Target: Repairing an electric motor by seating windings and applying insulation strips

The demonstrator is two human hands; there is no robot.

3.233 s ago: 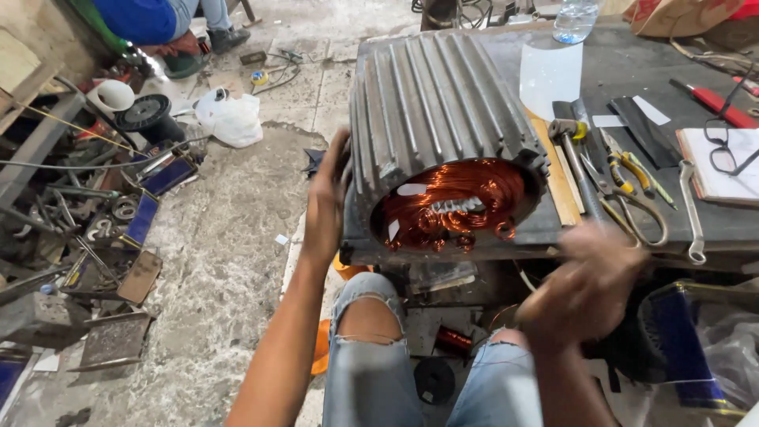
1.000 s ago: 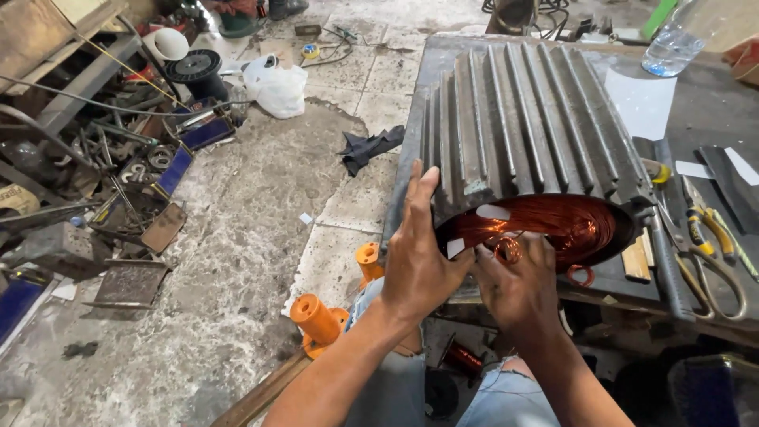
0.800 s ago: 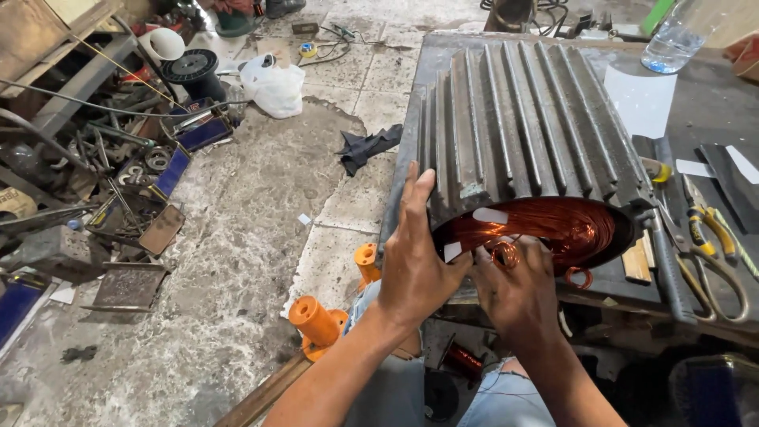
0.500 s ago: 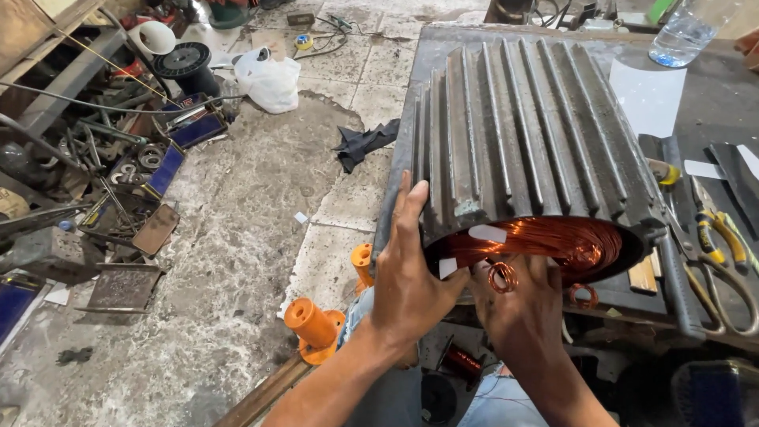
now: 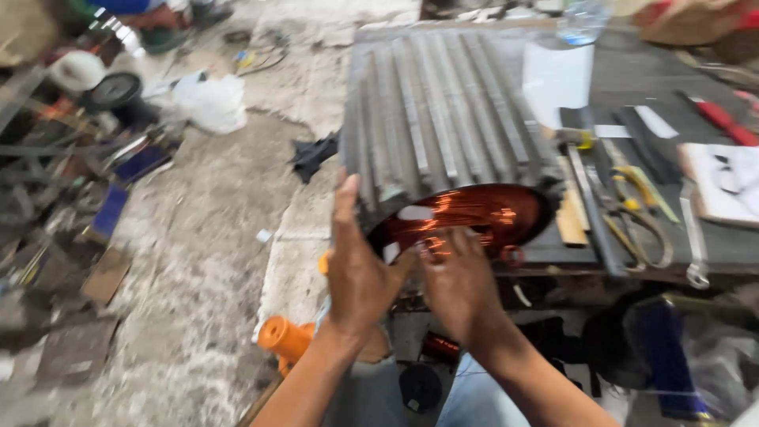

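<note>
— Since half a second back, both hands are sitting lower and further left in the head view, and everything is smearing; the person's head is swinging, I'd say, more than the motor.

— Where's the motor lying?

— On its side at the near edge of the bench [image 5: 632,95], ribbed stator [image 5: 443,119] with the open end facing the person, so the copper winding [image 5: 474,217] is showing toward them and is within reach.

— And the left hand?

— Left hand [image 5: 356,269] is pressing flat against the left rim of the housing, fingers spread and pointing up, thumb hooking toward the opening. It isn't closing round anything; it looks to be steadying the casing.

— The right?

— Right hand [image 5: 458,281] is lying at the mouth of the bore, fingers [image 5: 462,241] reaching up onto the lower coil. They're loosely curled, partly open. Whether they're pinching a strand I cannot tell, it's too blurred.

— What's lying around?

— Right of the stator, tools are lined up alongside: a wooden stick [image 5: 569,217], scissors [image 5: 632,217], a spanner [image 5: 692,237], a red-handled tool [image 5: 719,119], a notebook [image 5: 723,186] with glasses lying on it. White paper [image 5: 557,79] and a plastic bottle [image 5: 581,20] are sitting further back. Below the bench an orange spool [image 5: 285,340] is resting near the person's knee, and scrap metal [image 5: 71,174] is piling up across the floor on the left.
</note>
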